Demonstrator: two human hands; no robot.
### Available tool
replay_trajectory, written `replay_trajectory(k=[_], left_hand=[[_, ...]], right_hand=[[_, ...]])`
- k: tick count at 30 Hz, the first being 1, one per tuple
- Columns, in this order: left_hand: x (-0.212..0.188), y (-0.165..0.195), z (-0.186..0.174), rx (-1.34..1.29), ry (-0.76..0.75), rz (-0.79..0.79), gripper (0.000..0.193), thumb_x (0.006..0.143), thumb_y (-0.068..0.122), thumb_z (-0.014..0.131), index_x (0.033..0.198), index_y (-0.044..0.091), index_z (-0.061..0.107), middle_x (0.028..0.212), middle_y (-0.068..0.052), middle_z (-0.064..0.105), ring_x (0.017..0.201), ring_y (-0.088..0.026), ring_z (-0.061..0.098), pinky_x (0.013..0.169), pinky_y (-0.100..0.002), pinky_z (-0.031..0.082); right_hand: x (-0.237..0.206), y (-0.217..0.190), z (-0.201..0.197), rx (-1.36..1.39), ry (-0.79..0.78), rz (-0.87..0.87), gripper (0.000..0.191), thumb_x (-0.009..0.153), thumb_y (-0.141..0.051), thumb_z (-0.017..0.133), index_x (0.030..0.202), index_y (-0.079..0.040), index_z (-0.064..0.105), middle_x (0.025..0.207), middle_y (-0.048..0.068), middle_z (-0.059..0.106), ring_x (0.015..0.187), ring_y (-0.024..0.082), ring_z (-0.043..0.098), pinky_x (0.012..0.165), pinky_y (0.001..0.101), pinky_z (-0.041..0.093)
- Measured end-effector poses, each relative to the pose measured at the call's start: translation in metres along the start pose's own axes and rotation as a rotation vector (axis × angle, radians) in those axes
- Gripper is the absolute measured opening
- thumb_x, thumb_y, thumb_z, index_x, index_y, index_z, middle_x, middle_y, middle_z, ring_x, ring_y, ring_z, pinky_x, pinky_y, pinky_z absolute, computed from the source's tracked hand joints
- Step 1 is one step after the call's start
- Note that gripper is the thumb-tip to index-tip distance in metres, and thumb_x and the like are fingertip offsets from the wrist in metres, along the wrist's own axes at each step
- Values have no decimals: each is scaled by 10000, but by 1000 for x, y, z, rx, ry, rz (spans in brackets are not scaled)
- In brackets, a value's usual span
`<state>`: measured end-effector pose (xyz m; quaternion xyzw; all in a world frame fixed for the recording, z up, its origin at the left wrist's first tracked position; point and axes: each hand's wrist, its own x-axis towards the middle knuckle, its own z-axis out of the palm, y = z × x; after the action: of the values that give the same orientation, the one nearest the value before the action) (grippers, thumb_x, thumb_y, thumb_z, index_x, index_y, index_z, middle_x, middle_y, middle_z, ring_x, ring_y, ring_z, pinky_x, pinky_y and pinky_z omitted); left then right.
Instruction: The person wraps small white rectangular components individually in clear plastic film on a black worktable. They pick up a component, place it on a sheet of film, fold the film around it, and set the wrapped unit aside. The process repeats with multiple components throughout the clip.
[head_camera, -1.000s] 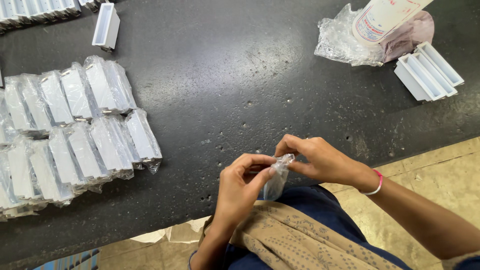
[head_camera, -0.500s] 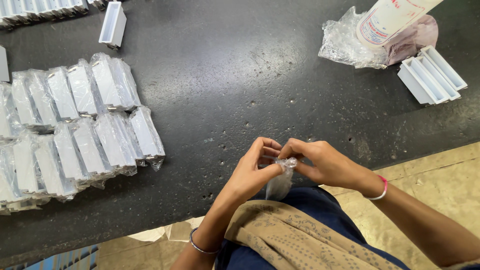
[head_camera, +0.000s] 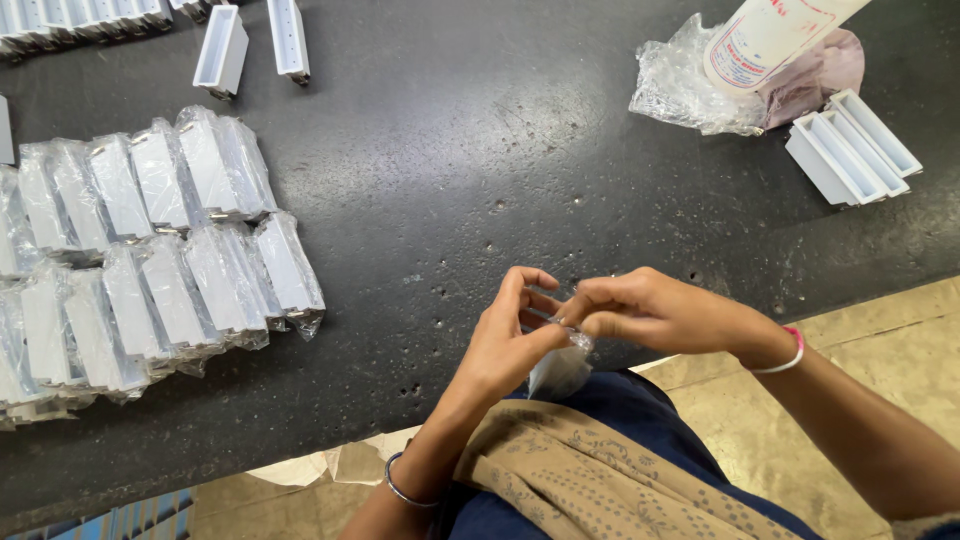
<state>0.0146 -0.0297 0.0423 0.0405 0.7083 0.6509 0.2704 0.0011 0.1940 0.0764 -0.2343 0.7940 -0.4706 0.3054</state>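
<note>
Down at six o'clock, just off the near edge of the counter (head_camera: 480, 150), the two hands meet over the lap. The left hand (head_camera: 505, 345) and the right hand (head_camera: 650, 312) both have their fingers pinched together on one small clear plastic bag (head_camera: 560, 368), thumb and forefinger of each nipping its top while the rest hangs down limp between them. It looks feather-light, soft and slick, the kind of film that crumples and slides, so the mouth edge, where both hands have it, seems the sensible place to grip. Whether the mouth is parted I cannot tell. A thin metal bangle (head_camera: 398, 490) sits on the left wrist and a pink and white band (head_camera: 785, 358) on the right.

Moving out to nine o'clock, two rows of bagged white rectangular pieces (head_camera: 165, 260) lie side by side on the dark speckled counter, well apart from the hands. Out at two o'clock rest three bare white trough-shaped pieces (head_camera: 850, 148), touching one another. Just beyond them is a crumpled heap of clear plastic bags (head_camera: 675, 85) under a white bottle (head_camera: 765, 38), with a pinkish cloth (head_camera: 825, 65) beside it. Farthest, at eleven o'clock, more unwrapped white troughs (head_camera: 222, 50) lie along the counter's far side.
</note>
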Motion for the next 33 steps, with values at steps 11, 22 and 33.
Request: replay_trajectory(k=[11,22,33], left_hand=[[1,-7,-4,6,15,39,541,811,169,719,1287,62,485,1140,-163,740,1031,-226,732,895,-370,584],[-17,-1,-4,45,7,155,829,763,143,741,1494,93,354,1291,-178,688,1147,-256,692,988,-383,542],[-14,-12,8,180,138,305,737,841,74,709,1491,94,364,1212,-152,730,1069,-279,750,911,-382,586]], right_hand=[[7,-7,6,-146,101,-89,185,886,-130,696,1029,-19,661,932,103,806,871,217,808,796,346,629],[19,-10,17,-225,248,-46,176,892,-179,712,1009,-56,665,871,96,791,770,212,797,681,341,614],[18,-9,13,-185,230,-66,177,883,-165,720,1012,-47,693,907,84,792,817,186,798,718,327,624]])
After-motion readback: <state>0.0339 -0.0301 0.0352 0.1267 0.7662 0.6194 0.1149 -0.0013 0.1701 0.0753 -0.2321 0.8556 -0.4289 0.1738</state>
